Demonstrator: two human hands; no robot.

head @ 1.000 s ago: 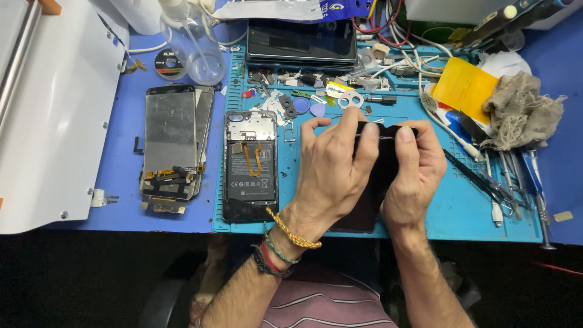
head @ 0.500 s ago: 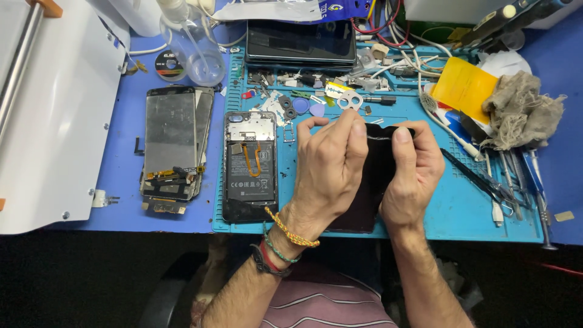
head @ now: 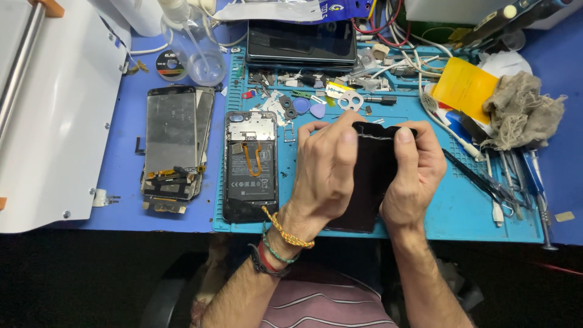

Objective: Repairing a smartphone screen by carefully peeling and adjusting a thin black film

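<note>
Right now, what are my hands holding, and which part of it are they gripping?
Both the left hand and right hand grip a flat black panel at its upper end, thumbs along the top edge.

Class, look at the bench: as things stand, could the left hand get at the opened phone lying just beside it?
Probably yes: the opened phone lies uncovered on the mat right beside the left hand, but that hand is gripping the black panel and must let go first.

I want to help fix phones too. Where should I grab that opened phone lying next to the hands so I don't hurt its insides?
Take the opened phone by its two long side edges, from above. It lies flat with battery and orange ribbon cable facing up, so keep your grip off the middle. The left hand sits close on one side, so reaching from the near short end looks easiest.
</note>
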